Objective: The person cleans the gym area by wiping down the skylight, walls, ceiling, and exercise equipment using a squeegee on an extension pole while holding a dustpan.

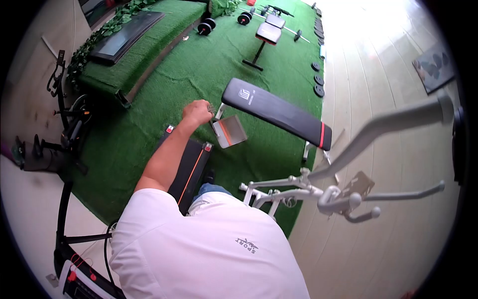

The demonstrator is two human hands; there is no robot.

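My left hand (198, 112) reaches forward over the green turf with its fingers curled closed. A small greyish bit shows at the fingertips, too small to name. Just below and to the right of that hand lies a squarish grey, box-like thing (232, 132) with an orange stripe, beside the near leg of a black padded bench (276, 112). Beneath my forearm runs a dark treadmill deck (190, 169) with an orange line. My right hand is out of view.
A grey-white exercise machine (311, 189) with long handles stands close on the right. An exercise bike (74, 122) is at the left. Farther off are dumbbells (206, 26), a second bench (269, 33) and weight plates (318, 90). A turf-covered ledge (144, 47) borders the upper left.
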